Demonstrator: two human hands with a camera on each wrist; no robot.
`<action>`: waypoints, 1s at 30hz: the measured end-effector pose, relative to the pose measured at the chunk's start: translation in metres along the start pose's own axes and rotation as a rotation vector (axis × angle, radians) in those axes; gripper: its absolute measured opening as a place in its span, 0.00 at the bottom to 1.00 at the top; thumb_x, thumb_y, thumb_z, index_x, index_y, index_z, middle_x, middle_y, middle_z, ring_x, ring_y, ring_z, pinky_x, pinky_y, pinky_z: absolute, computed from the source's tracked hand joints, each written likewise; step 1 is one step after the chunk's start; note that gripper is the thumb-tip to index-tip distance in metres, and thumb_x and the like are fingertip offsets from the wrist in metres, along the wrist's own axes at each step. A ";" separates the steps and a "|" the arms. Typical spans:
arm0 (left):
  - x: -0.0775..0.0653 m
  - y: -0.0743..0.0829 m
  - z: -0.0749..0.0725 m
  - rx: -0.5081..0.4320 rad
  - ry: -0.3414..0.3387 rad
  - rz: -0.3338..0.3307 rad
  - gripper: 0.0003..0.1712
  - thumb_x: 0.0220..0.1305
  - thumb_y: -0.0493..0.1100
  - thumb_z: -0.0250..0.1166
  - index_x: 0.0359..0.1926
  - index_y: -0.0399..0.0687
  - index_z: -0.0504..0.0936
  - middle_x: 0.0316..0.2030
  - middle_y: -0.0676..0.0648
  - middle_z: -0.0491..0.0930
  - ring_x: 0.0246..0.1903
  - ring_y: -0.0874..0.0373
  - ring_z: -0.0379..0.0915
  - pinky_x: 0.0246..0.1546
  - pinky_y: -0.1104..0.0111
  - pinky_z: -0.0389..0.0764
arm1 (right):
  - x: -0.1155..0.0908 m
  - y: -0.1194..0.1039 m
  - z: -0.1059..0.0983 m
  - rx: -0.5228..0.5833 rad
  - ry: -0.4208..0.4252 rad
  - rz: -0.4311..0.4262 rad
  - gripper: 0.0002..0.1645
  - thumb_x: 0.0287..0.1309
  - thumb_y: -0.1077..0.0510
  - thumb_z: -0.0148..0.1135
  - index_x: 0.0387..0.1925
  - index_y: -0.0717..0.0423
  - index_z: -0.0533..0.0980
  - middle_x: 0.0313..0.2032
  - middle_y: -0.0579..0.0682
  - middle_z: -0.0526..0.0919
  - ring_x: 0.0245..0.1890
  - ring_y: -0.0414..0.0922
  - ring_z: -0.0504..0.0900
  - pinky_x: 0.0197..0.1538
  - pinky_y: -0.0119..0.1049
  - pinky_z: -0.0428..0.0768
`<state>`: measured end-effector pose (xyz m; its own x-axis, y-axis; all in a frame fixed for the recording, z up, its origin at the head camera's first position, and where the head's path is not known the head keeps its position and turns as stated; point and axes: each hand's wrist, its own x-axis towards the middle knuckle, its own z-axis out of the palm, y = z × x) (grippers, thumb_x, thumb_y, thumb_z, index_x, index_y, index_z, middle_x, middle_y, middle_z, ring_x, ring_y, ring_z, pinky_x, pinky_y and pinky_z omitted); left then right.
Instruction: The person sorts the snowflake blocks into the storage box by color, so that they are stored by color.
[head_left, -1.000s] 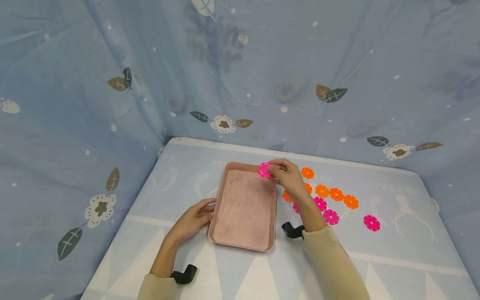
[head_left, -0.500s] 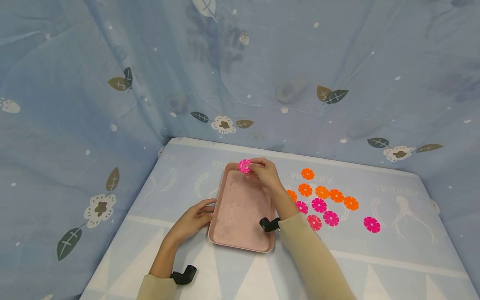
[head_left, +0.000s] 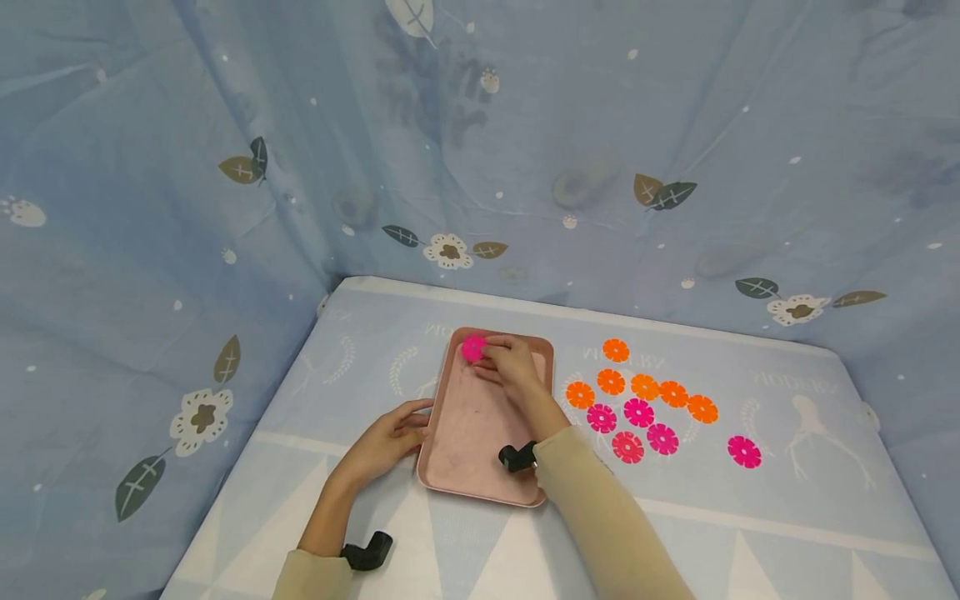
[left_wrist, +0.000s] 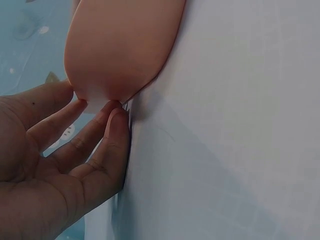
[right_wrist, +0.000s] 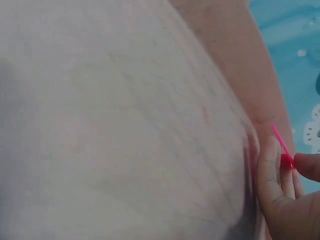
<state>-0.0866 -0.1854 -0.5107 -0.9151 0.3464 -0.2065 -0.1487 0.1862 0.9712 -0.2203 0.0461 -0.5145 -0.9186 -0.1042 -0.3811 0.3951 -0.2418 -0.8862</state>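
Note:
My right hand point(head_left: 513, 363) pinches a bright pink notched plastic disc point(head_left: 472, 348) between thumb and fingers over the far left part of a pink tray point(head_left: 480, 417). Edge-on, the disc point(right_wrist: 281, 142) shows as a thin pink line at the fingertips in the right wrist view. My left hand point(head_left: 381, 443) rests at the tray's left side. In the left wrist view its fingertips point(left_wrist: 117, 120) line up against the tray's outer wall point(left_wrist: 120, 55), fairly straight.
Right of the tray lie several orange notched discs point(head_left: 645, 386) and several pink ones point(head_left: 639, 412), with one pink disc point(head_left: 744, 452) off to the right. A blue patterned curtain point(head_left: 525, 150) hangs behind the cloth-covered table point(head_left: 810, 525).
My right hand has carried the pink disc leftward from the tray's far right corner, then slightly nearer over its far left part. The left hand has kept its place.

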 end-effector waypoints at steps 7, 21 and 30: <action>-0.001 0.000 0.000 0.009 0.002 -0.003 0.29 0.74 0.37 0.57 0.73 0.41 0.64 0.62 0.31 0.71 0.58 0.41 0.73 0.53 0.59 0.79 | -0.001 0.005 0.003 -0.043 0.006 -0.018 0.19 0.67 0.70 0.57 0.58 0.68 0.72 0.41 0.65 0.81 0.33 0.50 0.86 0.44 0.45 0.85; 0.001 0.002 0.001 0.012 0.010 0.010 0.29 0.74 0.36 0.57 0.73 0.41 0.65 0.61 0.31 0.71 0.58 0.42 0.74 0.53 0.60 0.79 | -0.009 0.000 0.009 -0.349 0.008 -0.158 0.19 0.69 0.69 0.51 0.58 0.71 0.73 0.48 0.65 0.82 0.40 0.56 0.86 0.43 0.41 0.85; -0.001 0.000 0.001 0.003 -0.001 0.007 0.29 0.74 0.35 0.56 0.73 0.40 0.64 0.61 0.31 0.71 0.58 0.40 0.73 0.52 0.60 0.80 | -0.025 -0.011 0.003 -0.515 -0.013 -0.239 0.21 0.71 0.65 0.50 0.62 0.68 0.72 0.45 0.66 0.82 0.39 0.54 0.83 0.41 0.41 0.83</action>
<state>-0.0858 -0.1849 -0.5108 -0.9159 0.3484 -0.1993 -0.1408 0.1861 0.9724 -0.2012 0.0486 -0.4943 -0.9811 -0.1173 -0.1540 0.1223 0.2412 -0.9628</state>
